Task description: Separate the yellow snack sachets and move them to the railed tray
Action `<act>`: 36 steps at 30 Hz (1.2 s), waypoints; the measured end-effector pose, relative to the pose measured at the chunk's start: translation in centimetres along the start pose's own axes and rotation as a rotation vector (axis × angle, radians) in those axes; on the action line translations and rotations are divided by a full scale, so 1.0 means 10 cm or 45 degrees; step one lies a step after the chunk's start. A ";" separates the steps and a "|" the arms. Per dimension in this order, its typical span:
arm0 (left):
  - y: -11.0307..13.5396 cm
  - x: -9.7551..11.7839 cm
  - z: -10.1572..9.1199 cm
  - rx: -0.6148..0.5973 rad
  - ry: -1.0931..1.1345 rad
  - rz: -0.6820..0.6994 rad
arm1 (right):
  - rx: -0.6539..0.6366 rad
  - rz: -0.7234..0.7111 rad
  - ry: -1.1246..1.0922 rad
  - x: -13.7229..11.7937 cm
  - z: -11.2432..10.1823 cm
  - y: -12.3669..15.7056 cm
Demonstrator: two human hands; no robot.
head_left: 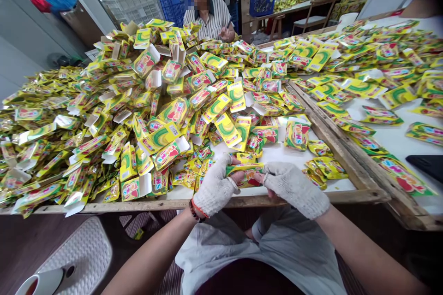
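Between my two gloved hands is a small yellow and green printed box (246, 169), lying sideways just above the table's front edge. My left hand (216, 186), in a white knit glove with bare fingertips, grips its left end. At the other end, my right hand (294, 188), gloved the same way, pinches the box with thumb and fingers. Yellow foil packets (325, 167) lie on the white tabletop right of my right hand. Beyond my hands, an open-flapped box (296, 133) stands near the heap of similar boxes (176, 110).
A wooden strip (332, 143) divides the table from a right section strewn with flatter cartons (403, 175). A dark phone (427, 166) lies there. Across the heap sits a person (207, 16). A white stool (79, 253) with a cup (43, 282) stands low at left.
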State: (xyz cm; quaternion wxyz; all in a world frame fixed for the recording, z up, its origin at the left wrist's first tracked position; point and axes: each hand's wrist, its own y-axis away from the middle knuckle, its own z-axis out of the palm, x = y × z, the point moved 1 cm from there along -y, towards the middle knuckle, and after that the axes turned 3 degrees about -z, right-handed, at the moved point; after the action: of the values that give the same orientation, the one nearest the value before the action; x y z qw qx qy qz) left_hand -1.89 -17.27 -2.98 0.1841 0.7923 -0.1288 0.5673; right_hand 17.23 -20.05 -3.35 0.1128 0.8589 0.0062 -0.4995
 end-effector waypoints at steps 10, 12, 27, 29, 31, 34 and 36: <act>-0.28 0.08 -0.38 0.210 -0.587 0.331 | 0.876 -0.467 -1.045 -0.03 -0.95 -0.03; -0.35 0.06 -0.29 0.148 -0.906 0.440 | 0.844 -0.357 -0.889 0.06 -0.95 0.01; -0.41 0.04 -0.03 0.000 -0.569 0.253 | 0.370 -0.057 0.574 0.20 -0.47 -0.64; -0.38 -0.02 -0.05 -0.057 -0.156 0.072 | 0.362 -0.012 0.677 0.21 -0.44 -0.80; -0.36 -0.08 -0.05 -0.095 0.191 -0.100 | 0.352 -0.036 0.685 0.22 -0.44 -0.90; -0.35 -0.14 -0.05 -0.040 0.502 -0.225 | 0.478 -0.156 0.596 0.21 -0.50 -0.85; -0.35 -0.16 -0.05 0.006 0.607 -0.250 | 0.599 -0.205 0.492 0.20 -0.55 -0.71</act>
State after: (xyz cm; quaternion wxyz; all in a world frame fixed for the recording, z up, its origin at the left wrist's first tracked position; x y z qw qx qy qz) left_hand -1.44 -13.92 -4.87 0.2617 0.6452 -0.0030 0.7178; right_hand 22.07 -12.27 -3.79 -0.1322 0.9372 -0.0204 -0.3221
